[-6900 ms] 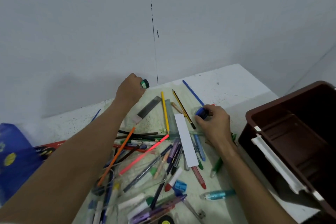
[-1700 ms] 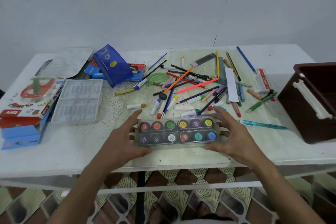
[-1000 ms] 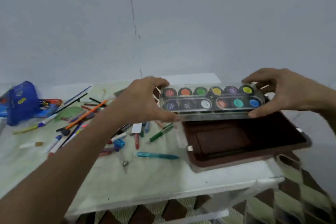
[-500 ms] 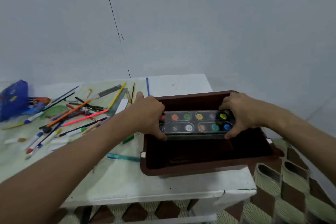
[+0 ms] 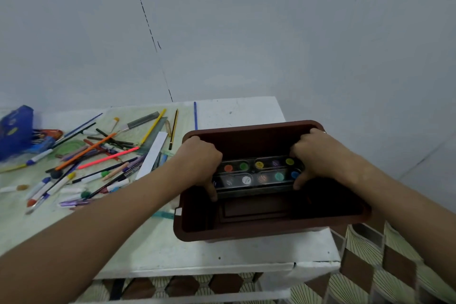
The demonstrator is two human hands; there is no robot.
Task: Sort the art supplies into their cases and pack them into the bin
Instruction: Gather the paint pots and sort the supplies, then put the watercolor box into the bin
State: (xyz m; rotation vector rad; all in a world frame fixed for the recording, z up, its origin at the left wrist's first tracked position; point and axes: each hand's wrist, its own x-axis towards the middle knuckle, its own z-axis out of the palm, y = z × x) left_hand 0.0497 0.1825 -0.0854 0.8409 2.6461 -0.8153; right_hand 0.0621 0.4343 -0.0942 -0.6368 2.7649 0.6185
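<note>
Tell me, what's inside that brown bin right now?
A paint case, held at its ends by the left hand and right hand. Bare bin floor shows nearer; beneath the case is hidden.

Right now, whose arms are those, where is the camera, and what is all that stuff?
The arms belong to a person wearing a camera on their head, so you see what they see, looking down. The left hand and right hand each grip one end of a paint case with round colour pots, holding it inside a brown bin. The bin sits on a white table. To the left lie loose pencils and pens and a blue pouch.
</note>
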